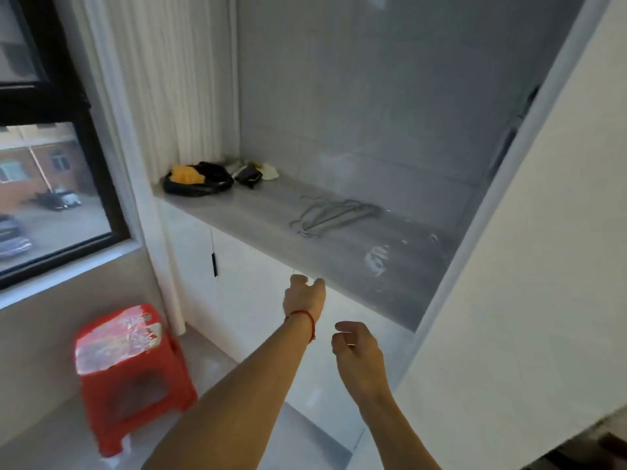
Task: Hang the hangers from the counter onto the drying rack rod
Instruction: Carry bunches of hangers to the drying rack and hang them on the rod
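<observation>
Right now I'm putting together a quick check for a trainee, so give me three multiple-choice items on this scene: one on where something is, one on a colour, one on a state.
1. Where do the hangers lie?
A. on the grey counter
B. on the stool
C. on the floor

2. What colour is the plastic stool?
A. blue
B. red
C. white

3. What are the hands doing?
A. both grip hangers
B. one grips a hanger
C. both are empty

Answers:
1 A: the hangers lie in a loose pile on the counter, right of the dark bag.
2 B: the stool on the floor below the window is red.
3 C: the left hand and the right hand are short of the counter edge, fingers loosely curled, holding nothing.
</observation>
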The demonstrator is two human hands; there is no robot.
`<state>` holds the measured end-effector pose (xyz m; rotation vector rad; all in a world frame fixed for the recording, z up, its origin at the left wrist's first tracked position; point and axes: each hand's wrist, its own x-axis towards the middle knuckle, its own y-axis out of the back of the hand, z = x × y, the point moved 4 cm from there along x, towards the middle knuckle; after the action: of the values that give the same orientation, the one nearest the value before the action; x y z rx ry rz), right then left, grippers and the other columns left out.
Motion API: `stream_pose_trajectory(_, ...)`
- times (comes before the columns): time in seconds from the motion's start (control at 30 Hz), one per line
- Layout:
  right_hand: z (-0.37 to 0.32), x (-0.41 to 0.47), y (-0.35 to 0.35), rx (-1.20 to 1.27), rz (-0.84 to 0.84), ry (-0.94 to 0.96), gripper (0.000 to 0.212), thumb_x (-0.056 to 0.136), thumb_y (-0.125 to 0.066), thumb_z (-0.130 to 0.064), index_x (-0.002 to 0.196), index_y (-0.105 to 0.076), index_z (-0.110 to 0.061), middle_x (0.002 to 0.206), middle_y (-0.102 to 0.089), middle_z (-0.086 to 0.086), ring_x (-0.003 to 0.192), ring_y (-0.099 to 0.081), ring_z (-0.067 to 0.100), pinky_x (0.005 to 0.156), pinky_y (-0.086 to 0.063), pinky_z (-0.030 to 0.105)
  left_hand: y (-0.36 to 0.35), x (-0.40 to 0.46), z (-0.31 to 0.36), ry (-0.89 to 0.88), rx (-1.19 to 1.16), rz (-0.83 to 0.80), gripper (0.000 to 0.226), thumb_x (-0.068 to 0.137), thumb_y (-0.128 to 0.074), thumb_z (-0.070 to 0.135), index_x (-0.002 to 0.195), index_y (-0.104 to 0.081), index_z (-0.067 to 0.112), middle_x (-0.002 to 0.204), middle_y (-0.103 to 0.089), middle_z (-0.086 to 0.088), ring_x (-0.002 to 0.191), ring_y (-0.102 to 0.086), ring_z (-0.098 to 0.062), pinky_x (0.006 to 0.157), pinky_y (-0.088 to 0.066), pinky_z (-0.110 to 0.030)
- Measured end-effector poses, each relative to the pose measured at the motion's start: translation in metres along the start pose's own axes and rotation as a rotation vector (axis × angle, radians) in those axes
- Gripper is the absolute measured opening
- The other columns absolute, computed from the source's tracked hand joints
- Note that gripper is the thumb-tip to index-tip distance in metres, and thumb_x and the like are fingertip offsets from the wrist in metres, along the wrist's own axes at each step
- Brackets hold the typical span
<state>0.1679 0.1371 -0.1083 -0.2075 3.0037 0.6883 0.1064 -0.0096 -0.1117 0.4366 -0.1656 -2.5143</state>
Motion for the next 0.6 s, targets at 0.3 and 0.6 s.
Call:
stream_pose_trajectory(0.3,-0.027,0.201,-0.048,0.027,-0.044,-0.027,0.020,0.095,-0.059,-0.016,0.115,-0.061,-0.016,0.096,-0.065,-0.005,0.080,-0.061,0.009,0.071,-0.046,0.021,0.020,0.178,0.013,-0.170,0.475,-0.086,0.076,0.087,-0.071,0.042,0.153,-0.040,0.023,0.160,-0.039,-0.006,0.146,-0.036,-0.031,0.119,-0.034,-0.043)
stream_pose_trajectory(0.6,-0.030,0.385,-0.107,-0.074,-0.092,-0.155,0.056,0.083,-0.064,-0.035,0.126,-0.055,-0.001,0.127,-0.061,0.018,0.114,-0.061,0.033,0.096,-0.053,0.039,0.006,0.306,0.025,-0.076,0.749,-0.210,0.083,0.092,-0.066,0.040,0.161,-0.023,0.025,0.168,-0.016,-0.012,0.154,-0.016,-0.032,0.124,-0.021,-0.045)
